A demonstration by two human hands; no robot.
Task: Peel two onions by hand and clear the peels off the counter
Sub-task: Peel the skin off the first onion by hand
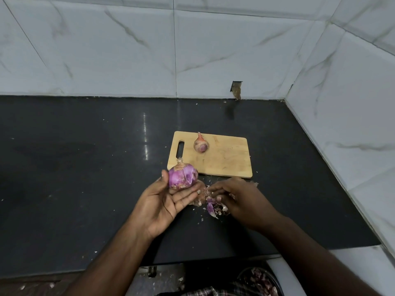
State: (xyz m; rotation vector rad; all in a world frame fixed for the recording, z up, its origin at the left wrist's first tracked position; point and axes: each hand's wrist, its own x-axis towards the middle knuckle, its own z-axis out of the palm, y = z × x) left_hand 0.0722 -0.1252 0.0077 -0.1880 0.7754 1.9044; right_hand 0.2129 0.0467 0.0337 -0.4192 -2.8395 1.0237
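Peeling looks nearly done on the onion point(183, 175) resting in the left hand point(164, 201), whose fingers curl loosely under it with the thumb at its side; the second onion point(201, 144) lies on the cutting board point(226, 161); the right hand point(237, 197) gathers the peels point(211, 207) on the counter point(85, 167). Better to sweep them together in one heap first. Its fingertips are buried in the peels, so I cannot tell whether they pinch; the bin point(259, 280) below is cut off.
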